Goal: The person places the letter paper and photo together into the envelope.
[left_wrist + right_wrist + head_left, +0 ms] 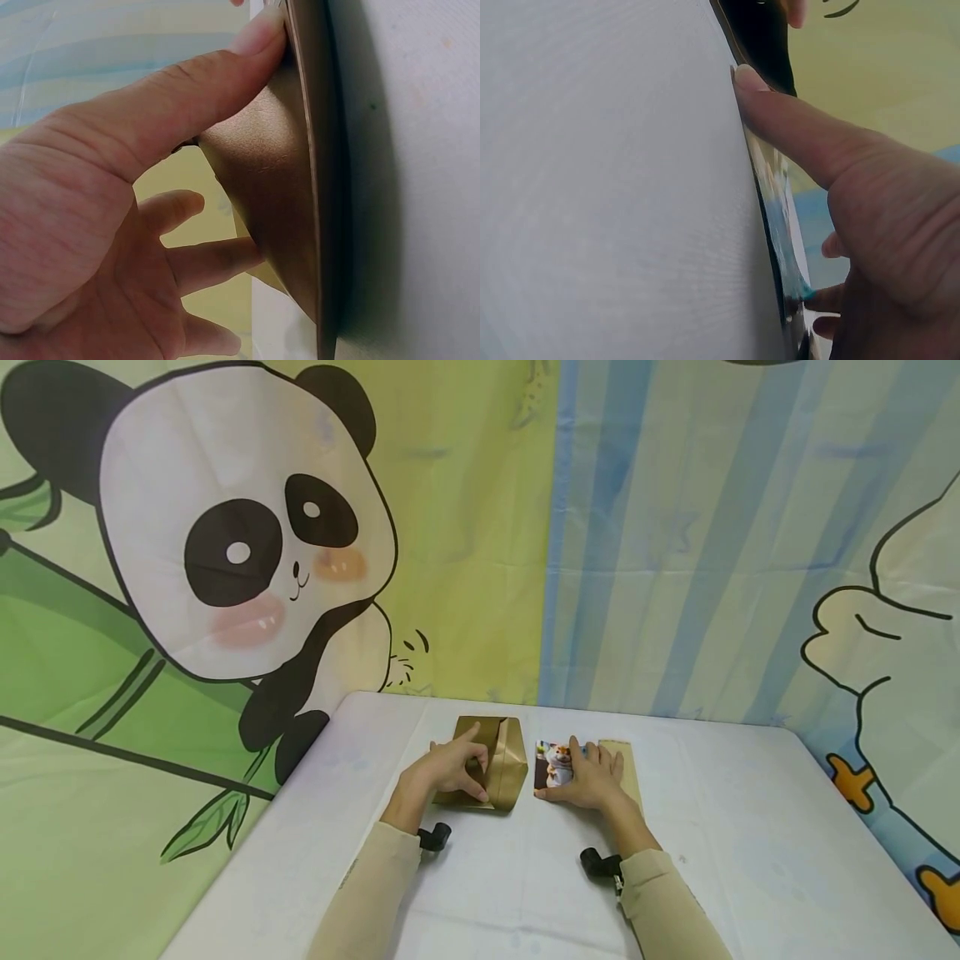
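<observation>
Right hand point(588, 779) pinches picture card point(553, 762), left hand point(452, 767) spread, touching envelope point(512, 767); white tabletop point(510, 897), cartoon backdrop point(472, 543); one card, one envelope, one panda point(255, 452).

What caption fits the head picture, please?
Left hand touches a gold envelope, right hand a picture card, near a cartoon panda.

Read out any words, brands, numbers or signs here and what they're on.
No text can be read.
Left sleeve: small dark marks, too small to tell whether they are lettering.
Gold envelope: no lettering visible.
Picture card, partly under the right hand: animal picture, no readable words.
</observation>
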Demonstrator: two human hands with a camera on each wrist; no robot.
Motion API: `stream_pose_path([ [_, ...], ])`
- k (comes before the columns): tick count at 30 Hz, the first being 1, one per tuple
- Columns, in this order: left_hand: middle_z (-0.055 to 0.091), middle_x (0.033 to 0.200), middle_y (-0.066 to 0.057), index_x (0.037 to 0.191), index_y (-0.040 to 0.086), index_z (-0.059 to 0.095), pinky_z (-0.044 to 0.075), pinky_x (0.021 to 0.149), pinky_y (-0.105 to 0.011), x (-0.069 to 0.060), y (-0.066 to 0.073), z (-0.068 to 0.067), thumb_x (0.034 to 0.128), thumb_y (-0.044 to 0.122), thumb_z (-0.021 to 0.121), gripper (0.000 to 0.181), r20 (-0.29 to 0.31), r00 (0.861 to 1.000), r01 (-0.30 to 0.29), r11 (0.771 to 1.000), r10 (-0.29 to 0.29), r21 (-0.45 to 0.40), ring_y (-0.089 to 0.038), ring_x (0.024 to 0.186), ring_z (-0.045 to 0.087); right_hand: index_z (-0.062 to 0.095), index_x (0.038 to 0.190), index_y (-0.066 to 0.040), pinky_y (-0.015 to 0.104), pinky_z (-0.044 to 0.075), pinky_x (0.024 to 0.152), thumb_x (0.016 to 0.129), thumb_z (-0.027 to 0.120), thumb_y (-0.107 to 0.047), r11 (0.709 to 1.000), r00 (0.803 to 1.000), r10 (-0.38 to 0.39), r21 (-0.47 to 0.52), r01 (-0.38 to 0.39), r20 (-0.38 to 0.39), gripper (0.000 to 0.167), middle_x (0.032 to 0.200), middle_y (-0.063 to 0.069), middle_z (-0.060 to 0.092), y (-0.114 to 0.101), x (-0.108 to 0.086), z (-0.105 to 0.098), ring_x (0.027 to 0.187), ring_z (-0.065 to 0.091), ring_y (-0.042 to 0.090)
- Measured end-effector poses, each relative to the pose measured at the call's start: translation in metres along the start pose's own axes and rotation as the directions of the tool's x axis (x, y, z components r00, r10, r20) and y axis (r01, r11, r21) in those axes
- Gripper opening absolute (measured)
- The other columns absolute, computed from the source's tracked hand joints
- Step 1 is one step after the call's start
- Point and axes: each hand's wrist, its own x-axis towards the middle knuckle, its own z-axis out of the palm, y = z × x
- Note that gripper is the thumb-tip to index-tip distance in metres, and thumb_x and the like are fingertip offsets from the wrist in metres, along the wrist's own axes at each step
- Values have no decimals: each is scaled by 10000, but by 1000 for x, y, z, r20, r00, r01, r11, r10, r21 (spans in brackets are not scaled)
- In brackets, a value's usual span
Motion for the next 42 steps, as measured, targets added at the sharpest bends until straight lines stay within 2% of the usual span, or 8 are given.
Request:
stream_pose_path([
  [5,117,1749,-155,900,210,638,13,1124,-870,0,0,0,693,353,967,414,2,1000,-3,1000,3,-4,-505,1471,405,267,1639,-71,738,52,1197,685,878,-663,998,996,-25,59,29,-80,1277,1564,331,304,-2,-1,-2,1466,263,540],
  [10,113,1750,-159,907,203,643,-5,1122,-870,0,-1,1,694,353,966,415,2,1000,-1,1000,1,-3,-517,1462,411,518,1487,-10,650,361,1036,815,870,-183,980,975,-44,180,85,-219,778,1319,277,569,-5,1,-9,1200,561,433],
  [14,114,1750,-157,907,205,643,-10,1125,-867,-1,-1,0,694,355,965,415,0,1000,0,1000,0,0,-519,1455,421,615,1390,14,483,518,865,851,787,6,946,952,-35,298,130,-304,566,1194,234,651,-7,2,-15,1034,620,357],
  [23,131,1748,-158,890,230,631,0,1113,-879,0,-1,1,706,335,965,396,1,1000,4,1000,-4,5,-518,1464,410,515,1518,-68,198,458,567,965,717,-81,808,914,79,562,175,-398,589,1335,160,609,-14,2,-25,798,559,135],
  [28,137,1748,-148,883,247,629,7,1113,-879,1,-2,0,700,355,965,397,-3,1000,7,1000,-7,11,-524,1452,426,413,1596,-139,194,428,521,983,664,-18,700,941,72,689,190,-332,673,1460,135,513,-16,1,-28,580,410,40],
  [32,137,1749,-145,888,249,633,4,1119,-874,1,-2,0,697,360,966,401,1,1000,11,1000,-11,8,-523,1459,415,405,1597,-117,204,557,606,966,692,14,658,966,10,729,187,-257,705,1542,179,451,-20,0,-26,578,514,25],
  [38,148,1746,-153,903,241,626,4,1121,-872,2,-2,2,698,354,967,413,-5,1000,15,1000,-15,11,-518,1462,414,471,1549,-62,295,590,625,929,741,9,694,987,-65,704,152,-148,680,1508,207,513,-30,-2,-20,672,663,77],
  [42,152,1743,-168,906,231,630,3,1118,-874,1,-1,2,693,348,966,415,-7,1000,12,1000,-12,10,-541,1451,414,480,1537,-45,348,605,626,913,756,-1,746,994,-87,657,111,-69,684,1142,227,747,-36,-3,-14,668,730,154],
])
